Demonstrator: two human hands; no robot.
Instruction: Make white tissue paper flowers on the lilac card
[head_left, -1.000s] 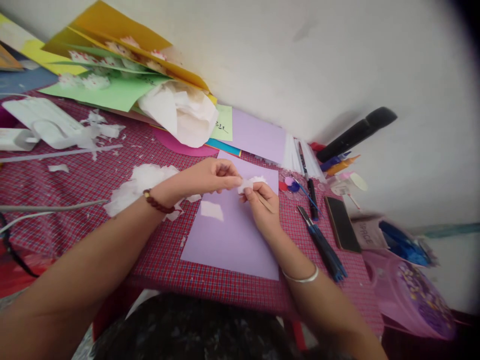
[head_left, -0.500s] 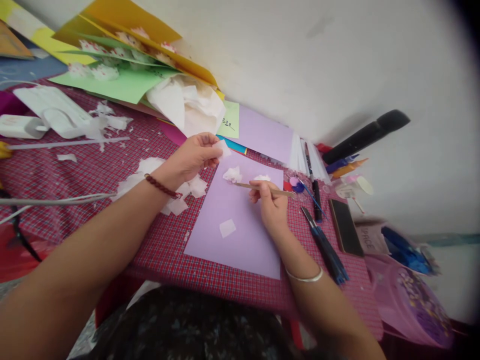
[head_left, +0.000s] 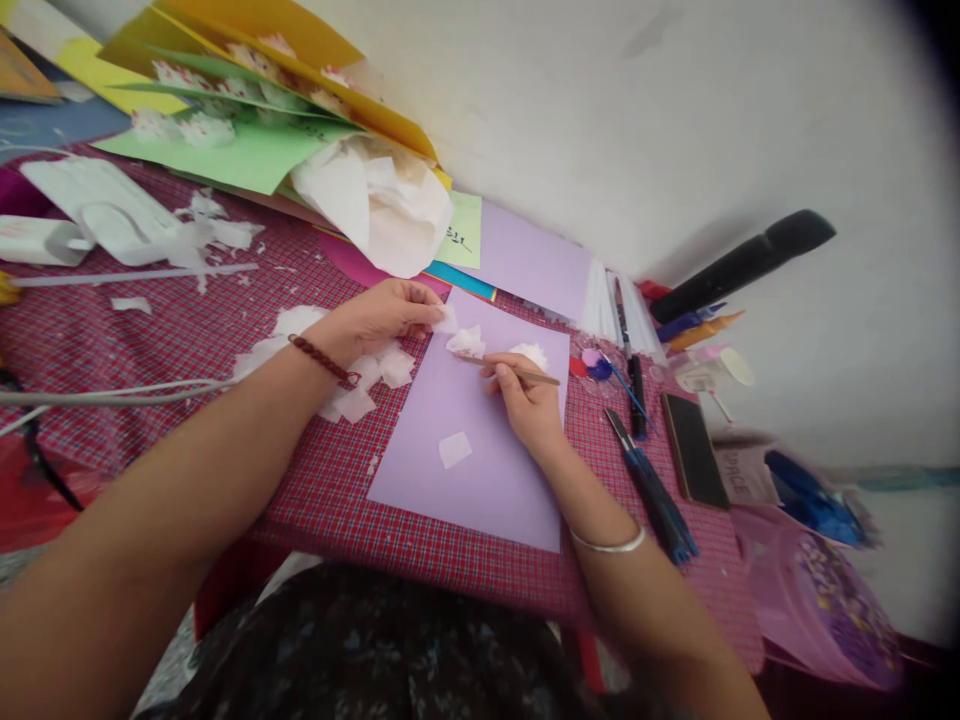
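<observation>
A sheet of purple paper (head_left: 495, 500) lies on the checked tablecloth in front of me. Near its top edge are two white tissue clumps, a left one (head_left: 466, 341) and a right one (head_left: 531, 354). My left hand (head_left: 397, 312) pinches a small white tissue square (head_left: 448, 320) just left of the left clump. Between the fingers of my right hand (head_left: 525, 400) is a thin brown stick (head_left: 529, 374), its tip at the lower edge of that clump. A loose white square (head_left: 454, 450) rests lower on the sheet.
Loose tissue squares (head_left: 356, 400) lie under my left wrist. Scissors (head_left: 652, 490), a dark phone (head_left: 694, 450) and a black marker (head_left: 637, 390) are on the right. Behind stand folded green cards (head_left: 247, 160) and crumpled white tissue (head_left: 375, 205). A cable (head_left: 112, 398) crosses at left.
The stick and my right hand have shifted left, bringing the tip to the left clump's lower edge. My left hand has come slightly down with its tissue square.
</observation>
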